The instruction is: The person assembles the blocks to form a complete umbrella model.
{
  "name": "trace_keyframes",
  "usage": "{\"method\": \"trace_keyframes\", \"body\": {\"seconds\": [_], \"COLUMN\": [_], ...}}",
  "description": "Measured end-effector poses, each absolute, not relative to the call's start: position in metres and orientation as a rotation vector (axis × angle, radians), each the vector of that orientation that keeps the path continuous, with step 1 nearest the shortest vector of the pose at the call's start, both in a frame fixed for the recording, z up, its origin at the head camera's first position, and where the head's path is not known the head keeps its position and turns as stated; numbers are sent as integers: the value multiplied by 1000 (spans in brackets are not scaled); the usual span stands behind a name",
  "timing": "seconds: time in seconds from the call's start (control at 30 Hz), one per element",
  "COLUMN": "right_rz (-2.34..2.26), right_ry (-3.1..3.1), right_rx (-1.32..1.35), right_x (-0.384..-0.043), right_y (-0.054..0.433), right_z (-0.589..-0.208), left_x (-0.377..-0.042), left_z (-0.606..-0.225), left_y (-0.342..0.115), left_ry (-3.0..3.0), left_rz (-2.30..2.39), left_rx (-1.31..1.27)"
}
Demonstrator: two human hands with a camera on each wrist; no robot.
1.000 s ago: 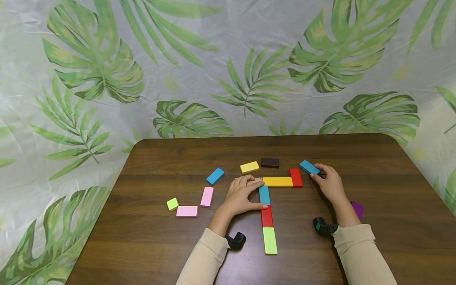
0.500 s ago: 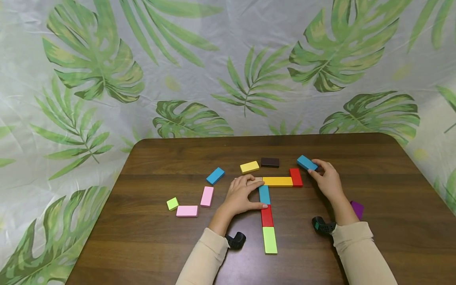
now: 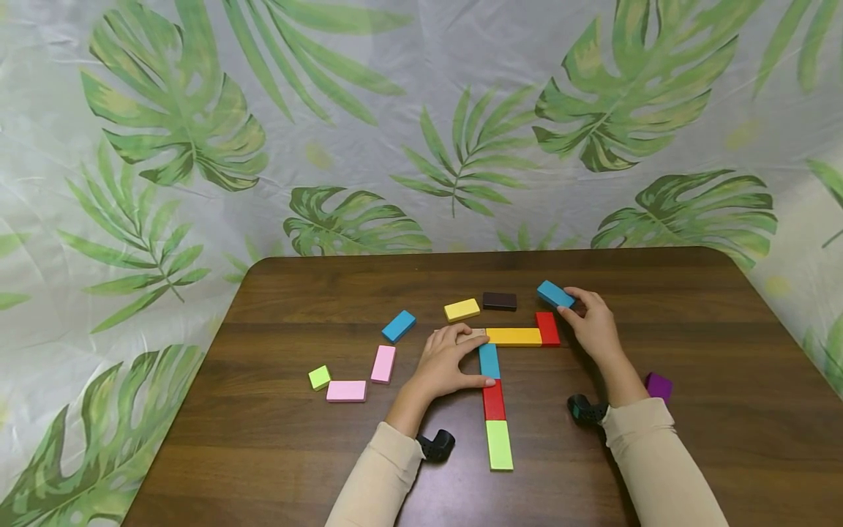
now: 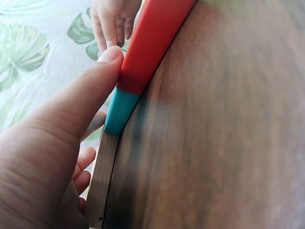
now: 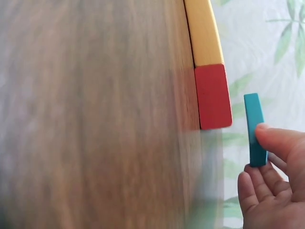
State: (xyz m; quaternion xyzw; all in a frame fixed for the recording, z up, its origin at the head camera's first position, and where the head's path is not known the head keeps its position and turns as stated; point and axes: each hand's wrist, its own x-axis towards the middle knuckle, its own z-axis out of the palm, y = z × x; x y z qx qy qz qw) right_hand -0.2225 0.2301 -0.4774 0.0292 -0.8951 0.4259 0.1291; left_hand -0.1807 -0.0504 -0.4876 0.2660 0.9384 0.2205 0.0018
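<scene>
Between thumb and fingers my right hand [image 3: 594,326] pinches a blue block [image 3: 555,294] at its right end, behind the upright red block [image 3: 547,329]. In the right wrist view this blue block [image 5: 256,130] appears apart from the red one. My left hand [image 3: 443,366] rests over a joined row of blocks. Its thumb touches the seam of another blue block [image 3: 489,361] and a red block [image 3: 493,401]. The fingers reach a plain wooden block [image 4: 102,179], partly hidden under them. A yellow-orange block [image 3: 514,337] joins the wooden one to the upright red block.
A lime block [image 3: 499,445] ends the row. Behind it lie a pale yellow block [image 3: 462,309] and a dark brown block [image 3: 499,301]. Left are a blue block [image 3: 398,326], pink blocks [image 3: 345,391] and a small lime block [image 3: 319,377]. A purple block [image 3: 658,387] lies by the right forearm.
My right hand has moved left and slightly away from me, carrying the blue block toward the space behind the upright red block. My left hand has stayed in place.
</scene>
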Motion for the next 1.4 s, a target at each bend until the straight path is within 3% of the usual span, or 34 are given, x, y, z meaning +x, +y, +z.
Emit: {"method": "trace_keyframes", "body": {"seconds": [1.4], "right_rz": [1263], "right_ry": [-2743], "right_rx": [75], "right_x": [-239], "right_y": [211], "right_z": [-483], "left_x": [-182], "left_z": [-488], "left_y": [-50], "left_ry": [2935], "left_rz": [689], "left_rx": [829]}}
